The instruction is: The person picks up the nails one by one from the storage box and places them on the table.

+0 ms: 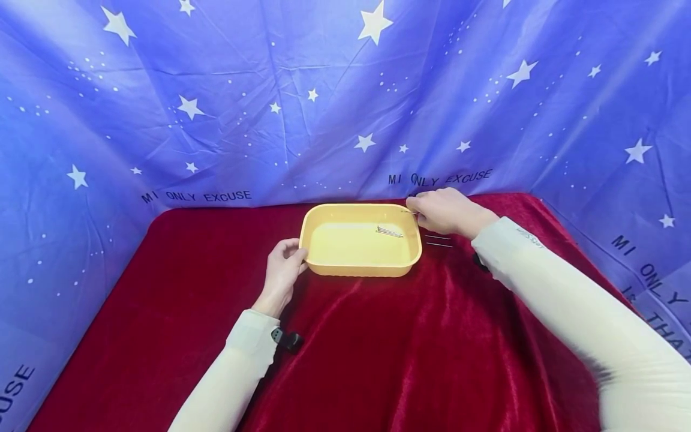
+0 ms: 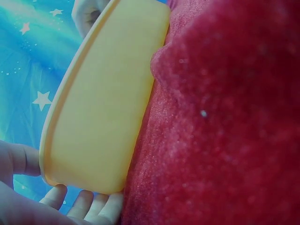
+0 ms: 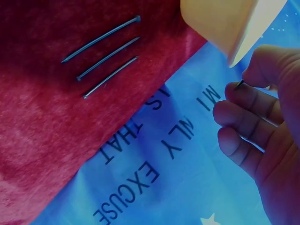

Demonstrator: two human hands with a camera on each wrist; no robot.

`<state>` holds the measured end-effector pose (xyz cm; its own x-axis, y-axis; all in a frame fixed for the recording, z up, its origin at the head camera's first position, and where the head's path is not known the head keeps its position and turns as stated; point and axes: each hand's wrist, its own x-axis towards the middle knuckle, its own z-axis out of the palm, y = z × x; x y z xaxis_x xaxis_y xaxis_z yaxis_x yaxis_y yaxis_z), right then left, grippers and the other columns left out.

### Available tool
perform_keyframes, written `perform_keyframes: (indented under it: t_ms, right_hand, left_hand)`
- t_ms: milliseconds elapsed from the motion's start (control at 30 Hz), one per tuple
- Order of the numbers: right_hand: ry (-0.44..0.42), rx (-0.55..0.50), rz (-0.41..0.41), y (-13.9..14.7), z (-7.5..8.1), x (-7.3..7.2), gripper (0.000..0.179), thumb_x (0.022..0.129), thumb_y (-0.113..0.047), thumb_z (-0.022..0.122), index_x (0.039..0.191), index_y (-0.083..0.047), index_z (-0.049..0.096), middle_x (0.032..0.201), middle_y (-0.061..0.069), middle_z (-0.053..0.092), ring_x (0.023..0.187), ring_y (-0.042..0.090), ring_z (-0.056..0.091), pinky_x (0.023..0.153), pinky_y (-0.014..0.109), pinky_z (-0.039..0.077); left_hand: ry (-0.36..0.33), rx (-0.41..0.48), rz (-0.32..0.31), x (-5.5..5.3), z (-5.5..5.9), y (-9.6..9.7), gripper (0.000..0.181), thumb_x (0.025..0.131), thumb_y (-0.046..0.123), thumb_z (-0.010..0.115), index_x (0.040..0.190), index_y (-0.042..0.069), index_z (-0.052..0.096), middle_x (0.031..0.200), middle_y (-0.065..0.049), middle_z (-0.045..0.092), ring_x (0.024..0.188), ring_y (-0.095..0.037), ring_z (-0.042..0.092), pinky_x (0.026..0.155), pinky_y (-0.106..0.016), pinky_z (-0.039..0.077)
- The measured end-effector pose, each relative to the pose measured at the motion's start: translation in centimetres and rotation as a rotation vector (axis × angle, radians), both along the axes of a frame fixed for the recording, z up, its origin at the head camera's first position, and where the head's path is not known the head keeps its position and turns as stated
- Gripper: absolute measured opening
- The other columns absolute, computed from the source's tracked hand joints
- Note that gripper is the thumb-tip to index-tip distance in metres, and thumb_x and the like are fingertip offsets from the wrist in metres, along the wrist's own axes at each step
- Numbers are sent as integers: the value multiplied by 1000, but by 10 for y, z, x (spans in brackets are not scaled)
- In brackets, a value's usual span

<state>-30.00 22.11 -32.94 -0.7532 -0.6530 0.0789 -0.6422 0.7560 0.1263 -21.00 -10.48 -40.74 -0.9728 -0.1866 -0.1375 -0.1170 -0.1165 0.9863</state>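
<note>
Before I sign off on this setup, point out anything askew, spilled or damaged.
Nothing looks spilled or damaged. Only the red cloth looks askew: it is creased in front of the yellow tray, rather than lying flat. Three nails lie on it beside the tray, roughly side by side.

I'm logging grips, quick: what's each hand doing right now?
Left hand: closed on the yellow tray, gripping its left end.
Right hand: closed, pinching a nail.

Room to pass over nr rim of tray (image 1: 357, 270). L hand (image 1: 283, 267) blocks left end, R hand (image 1: 448, 210) far-rt corner; 3 nails (image 3: 108, 58) just rt of tray.
</note>
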Motion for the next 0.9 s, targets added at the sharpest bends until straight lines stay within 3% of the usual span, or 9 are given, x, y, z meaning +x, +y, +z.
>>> perform_keyframes:
  t_ms: [433, 900]
  right_hand:
    - [-8, -31, -16, 24, -8, 11, 19, 73, -5, 57, 73, -20, 46, 67, -4, 48, 62, 21, 51, 51, 43, 43]
    - [-34, -54, -18, 48, -38, 19, 23, 74, -7, 60, 72, -22, 43, 65, -7, 43, 58, 18, 48, 51, 38, 41]
  left_hand:
    - [-5, -1, -8, 1, 2, 0, 34, 87, 0, 54, 120, -7, 52, 114, -24, 56, 101, -30, 59, 90, -43, 51]
    - [-8, 12, 1, 0, 0, 1, 33, 87, -2, 54, 119, -7, 52, 115, -23, 56, 103, -30, 58, 90, -42, 51]
